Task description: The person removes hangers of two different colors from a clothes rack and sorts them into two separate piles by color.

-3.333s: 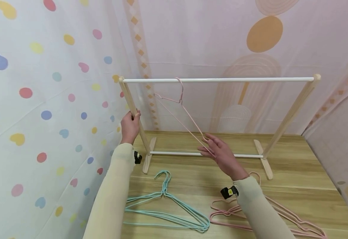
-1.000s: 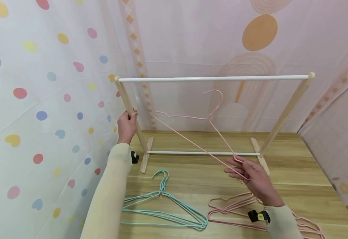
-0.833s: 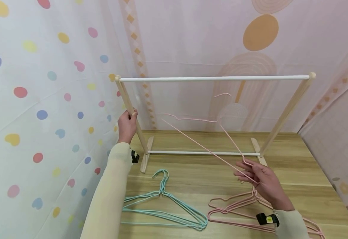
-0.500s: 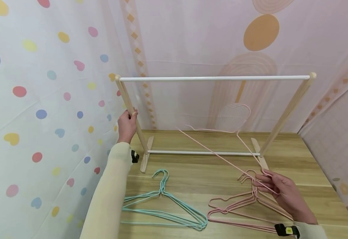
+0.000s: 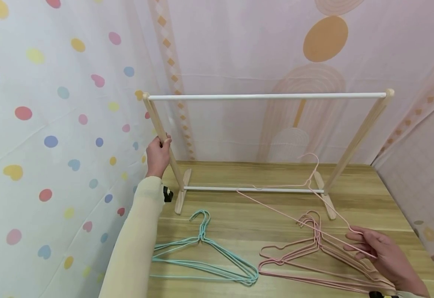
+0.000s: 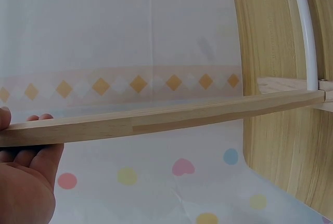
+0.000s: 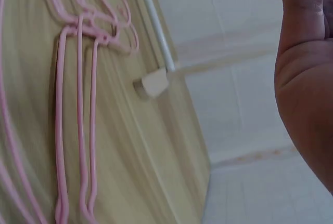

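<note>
In the head view my left hand [image 5: 158, 156] grips the left wooden post [image 5: 176, 170] of a small clothes rack. The left wrist view shows the fingers and thumb of that hand [image 6: 26, 193] around the post [image 6: 156, 120]. At the lower right, my right hand [image 5: 386, 256] holds a pink hanger [image 5: 329, 206] by one end, its hook pointing up and away. This hanger is off the rack, above the table and partly over a pile of pink hangers [image 5: 317, 240]. In the right wrist view only part of the right hand [image 7: 307, 89] shows; its fingertips are out of frame.
The rack's white top rail [image 5: 269, 97] has nothing hanging on it. A stack of teal hangers [image 5: 202, 236] lies on the wooden table [image 5: 231, 223] left of the pink pile. Patterned cloth stands behind and at both sides. The right post [image 5: 360, 136] is near the right hand.
The pink hanger was hooked on the top rail, then came off it. My right hand has carried it down and to the right. The left hand keeps its grip on the post.
</note>
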Motion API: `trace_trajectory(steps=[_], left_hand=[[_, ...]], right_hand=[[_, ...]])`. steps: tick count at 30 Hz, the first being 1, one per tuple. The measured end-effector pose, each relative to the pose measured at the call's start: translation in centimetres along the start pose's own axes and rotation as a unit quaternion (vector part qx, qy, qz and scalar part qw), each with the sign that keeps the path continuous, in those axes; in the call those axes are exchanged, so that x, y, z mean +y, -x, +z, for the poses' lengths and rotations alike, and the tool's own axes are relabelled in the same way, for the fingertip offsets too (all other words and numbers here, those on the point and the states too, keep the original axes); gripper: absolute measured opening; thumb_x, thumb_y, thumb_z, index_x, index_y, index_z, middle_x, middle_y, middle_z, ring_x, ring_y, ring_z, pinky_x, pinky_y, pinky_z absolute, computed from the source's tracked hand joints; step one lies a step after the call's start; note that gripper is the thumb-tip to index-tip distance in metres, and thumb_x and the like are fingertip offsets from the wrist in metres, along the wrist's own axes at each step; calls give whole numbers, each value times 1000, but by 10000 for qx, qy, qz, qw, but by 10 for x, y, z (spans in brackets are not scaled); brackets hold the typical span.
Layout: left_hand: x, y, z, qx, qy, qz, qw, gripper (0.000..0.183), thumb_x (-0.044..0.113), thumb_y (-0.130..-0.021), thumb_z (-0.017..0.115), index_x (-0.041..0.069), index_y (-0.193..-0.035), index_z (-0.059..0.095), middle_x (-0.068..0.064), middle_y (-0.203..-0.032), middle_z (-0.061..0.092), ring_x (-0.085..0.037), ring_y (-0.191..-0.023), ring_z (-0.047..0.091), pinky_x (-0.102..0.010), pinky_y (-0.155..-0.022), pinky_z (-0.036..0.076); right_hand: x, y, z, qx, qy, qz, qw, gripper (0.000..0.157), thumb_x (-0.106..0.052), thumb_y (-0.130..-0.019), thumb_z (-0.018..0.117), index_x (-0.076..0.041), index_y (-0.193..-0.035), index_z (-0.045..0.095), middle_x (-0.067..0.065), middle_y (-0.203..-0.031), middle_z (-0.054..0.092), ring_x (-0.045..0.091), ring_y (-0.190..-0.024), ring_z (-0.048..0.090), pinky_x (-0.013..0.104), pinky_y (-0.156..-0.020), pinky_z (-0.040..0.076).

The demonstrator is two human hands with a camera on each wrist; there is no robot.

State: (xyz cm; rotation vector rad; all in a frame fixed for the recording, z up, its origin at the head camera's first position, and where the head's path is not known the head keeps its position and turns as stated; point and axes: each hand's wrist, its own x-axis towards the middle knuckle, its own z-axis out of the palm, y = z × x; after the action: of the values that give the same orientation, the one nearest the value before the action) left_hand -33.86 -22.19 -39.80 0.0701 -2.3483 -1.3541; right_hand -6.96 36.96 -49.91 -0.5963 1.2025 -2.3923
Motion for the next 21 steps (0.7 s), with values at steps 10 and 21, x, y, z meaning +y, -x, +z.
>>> trace_trajectory(steps=[10, 21], left_hand=[[2, 1, -1, -46, 73, -76, 9999, 35, 31, -101, 54, 5, -121, 66, -14, -113, 67, -26, -88, 58, -41, -76, 48], [2, 3, -4, 27, 41, -49, 10000, 32, 30, -101, 55, 5, -117, 67, -14, -109, 67, -25, -82, 54, -38, -71, 45]], right_hand=[[-14, 34, -13, 78, -84, 633, 9979, 64, -9, -106, -1, -8, -140, 53, 11, -132, 59, 32, -115, 57, 35, -84, 52], [-23, 65, -31, 124, -276, 1371, 9901, 63, -12, -108, 3, -10, -134, 59, 11, -125, 63, 30, -106, 63, 34, -78, 54]])
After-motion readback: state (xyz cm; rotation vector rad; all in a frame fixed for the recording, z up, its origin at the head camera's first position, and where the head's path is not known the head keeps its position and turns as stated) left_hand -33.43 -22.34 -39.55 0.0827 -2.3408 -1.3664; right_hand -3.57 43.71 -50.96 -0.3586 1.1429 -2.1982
